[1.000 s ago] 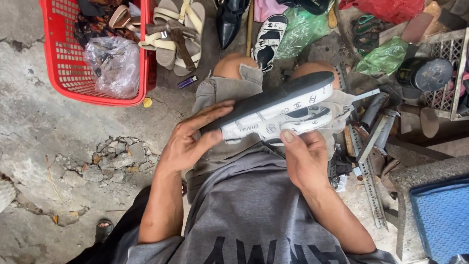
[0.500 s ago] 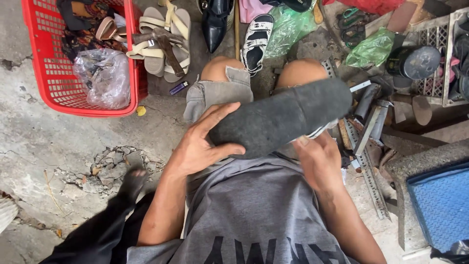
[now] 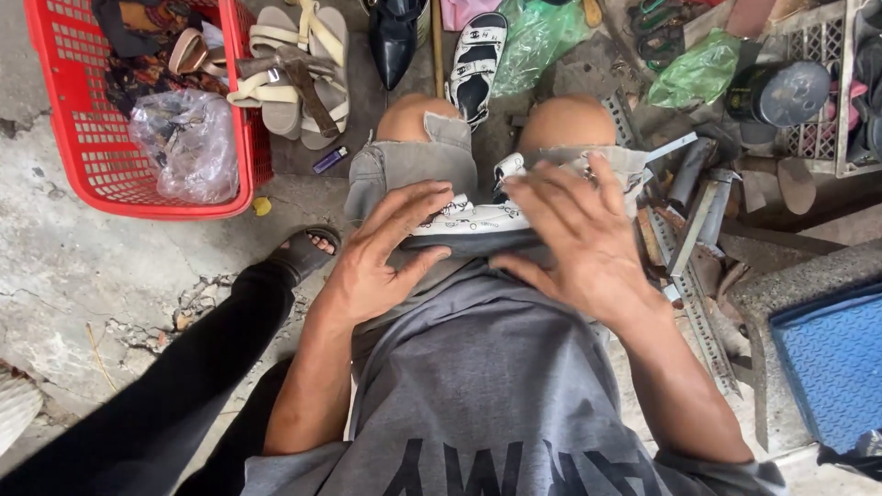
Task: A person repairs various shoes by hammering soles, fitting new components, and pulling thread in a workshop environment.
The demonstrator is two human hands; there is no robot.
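Both hands clamp the shoe: the left hand (image 3: 386, 253) curls its spread fingers over the top at one end, thumb tucked under the dark sole edge, while the right hand (image 3: 574, 234) lies flat and splayed across the other end, palm pressing down. Between them sits the white printed sandal with a thick black sole (image 3: 473, 225), resting across the person's lap on the grey shorts (image 3: 404, 165), just below the two bare knees. Its long axis runs left to right across the thighs, level, sole edge facing the body; which end is the toe I cannot tell, the hands cover both. Each hand holds one end, neither is nearer. Moving outward: a matching white strapped sandal (image 3: 478, 55) lies on the ground between the knees, pointing away. Metal files and tools (image 3: 698, 211) sit just right of the lap. A red plastic basket (image 3: 55, 119) of shoes stands well off left.
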